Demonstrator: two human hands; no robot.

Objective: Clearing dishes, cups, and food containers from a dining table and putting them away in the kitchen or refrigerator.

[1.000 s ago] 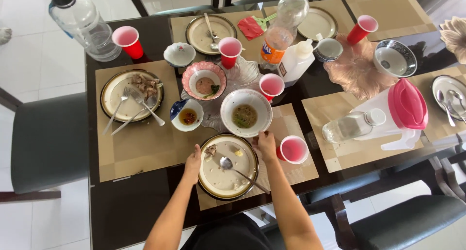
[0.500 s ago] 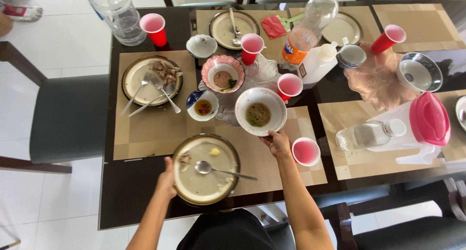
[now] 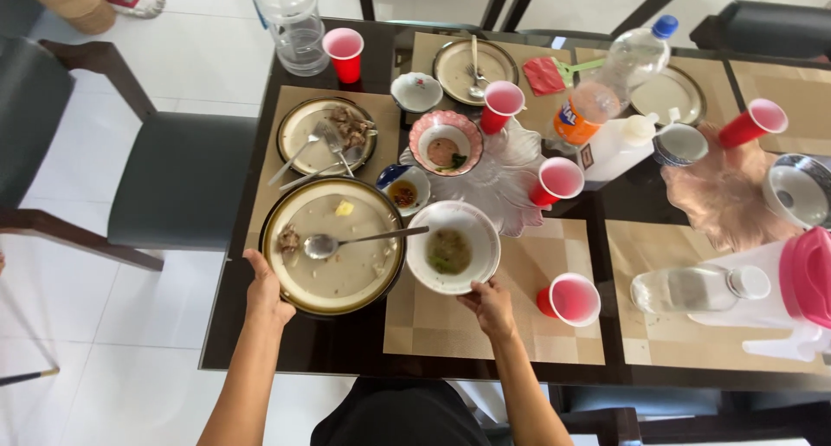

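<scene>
My left hand (image 3: pixel 262 292) now grips the plate (image 3: pixel 333 245), which has slid left since a second ago, toward the other dirty plate (image 3: pixel 327 134); clearing is under way. My right hand (image 3: pixel 490 308) pinches the bowl (image 3: pixel 453 247) rim, as before. A spoon (image 3: pixel 359 239) and scraps lie on the plate; greenish dregs sit in the bowl. Red cup (image 3: pixel 570 300) looks empty.

Dirty gold-rimmed plate (image 3: pixel 333 247) bearing a spoon (image 3: pixel 325 245), beside white bowl (image 3: pixel 453 247).
</scene>
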